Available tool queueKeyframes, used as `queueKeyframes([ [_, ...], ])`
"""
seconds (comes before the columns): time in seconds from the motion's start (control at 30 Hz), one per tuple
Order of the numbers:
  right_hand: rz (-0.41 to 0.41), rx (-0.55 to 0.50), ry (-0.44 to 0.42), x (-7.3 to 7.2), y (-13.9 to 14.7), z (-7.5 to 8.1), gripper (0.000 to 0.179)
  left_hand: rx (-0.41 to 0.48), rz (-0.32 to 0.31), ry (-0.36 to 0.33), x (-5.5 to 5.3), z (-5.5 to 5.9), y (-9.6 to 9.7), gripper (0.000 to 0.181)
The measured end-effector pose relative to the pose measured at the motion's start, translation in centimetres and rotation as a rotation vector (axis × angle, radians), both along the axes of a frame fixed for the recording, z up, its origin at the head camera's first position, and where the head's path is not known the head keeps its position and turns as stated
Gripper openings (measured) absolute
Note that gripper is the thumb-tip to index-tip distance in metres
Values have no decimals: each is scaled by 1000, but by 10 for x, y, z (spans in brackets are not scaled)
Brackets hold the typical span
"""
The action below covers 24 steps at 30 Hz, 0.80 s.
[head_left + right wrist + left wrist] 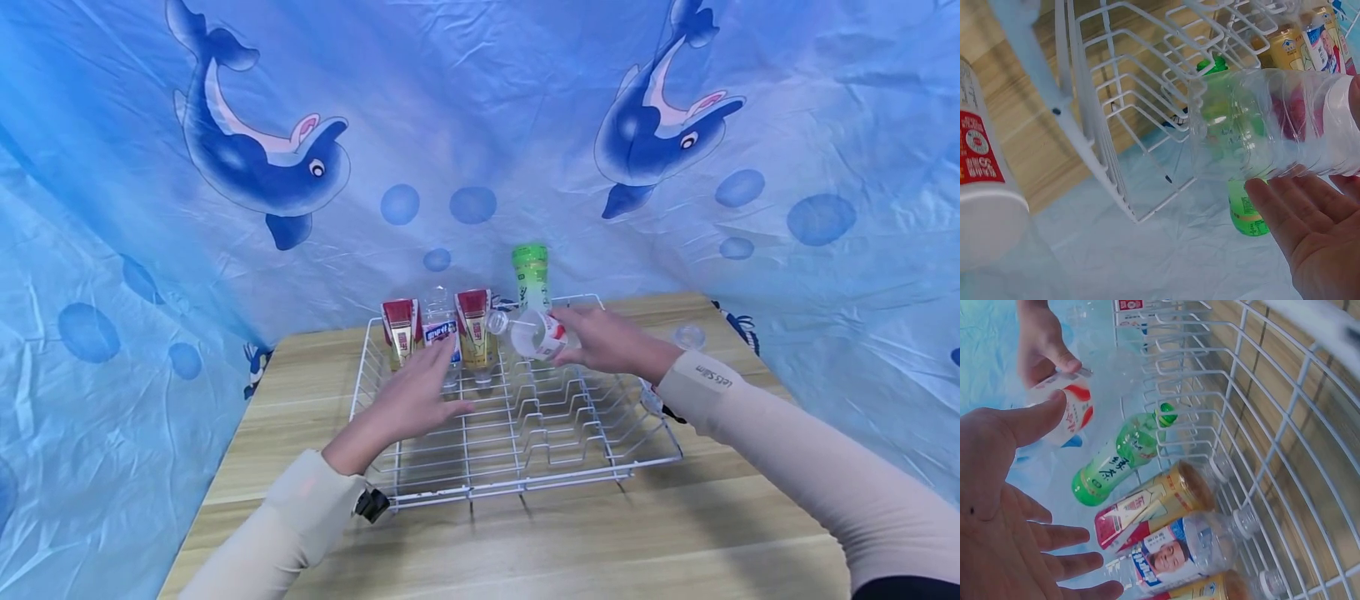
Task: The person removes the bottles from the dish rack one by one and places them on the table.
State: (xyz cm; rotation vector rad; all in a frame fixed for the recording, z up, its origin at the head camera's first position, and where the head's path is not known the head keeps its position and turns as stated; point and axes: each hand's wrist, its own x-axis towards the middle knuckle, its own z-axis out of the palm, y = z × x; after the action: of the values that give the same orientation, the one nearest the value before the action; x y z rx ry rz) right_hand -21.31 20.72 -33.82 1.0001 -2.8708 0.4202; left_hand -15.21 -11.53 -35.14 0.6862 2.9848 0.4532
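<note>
My right hand [600, 337] grips a clear plastic bottle [534, 335] with a white and red label, holding it tilted above the back of a white wire rack [536, 483]. The bottle's narrow end points left in the head view. My left hand [420, 392] is over the rack's left part, fingers extended and thumb apart, holding nothing. Behind it, two bottles with red and yellow labels [401, 329] and a clear bottle with a blue label [1166, 556] stand cap-down in the rack. A green bottle [1119, 456] stands cap-down beside them, partly behind the held bottle.
The rack sits on a wooden table [555, 550], with raised wire dividers at its right half. Right of it are a clear round-ended item [690, 336] and a container with a red and white label [979, 150]. A blue dolphin-print sheet [465, 108] hangs behind.
</note>
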Motion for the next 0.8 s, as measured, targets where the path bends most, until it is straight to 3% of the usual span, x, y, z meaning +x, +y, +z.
queueKeyframes([
  [0.23,-65,-102,-71,1,-3,0,79,82,31,-30,-9,-1,11,112],
  [0.47,-79,-203,-128,2,-10,0,68,147,80,-78,-17,-4,20,109],
  [0.8,-153,-405,-305,4,-12,3,62,228,60,-155,-24,2,38,110],
])
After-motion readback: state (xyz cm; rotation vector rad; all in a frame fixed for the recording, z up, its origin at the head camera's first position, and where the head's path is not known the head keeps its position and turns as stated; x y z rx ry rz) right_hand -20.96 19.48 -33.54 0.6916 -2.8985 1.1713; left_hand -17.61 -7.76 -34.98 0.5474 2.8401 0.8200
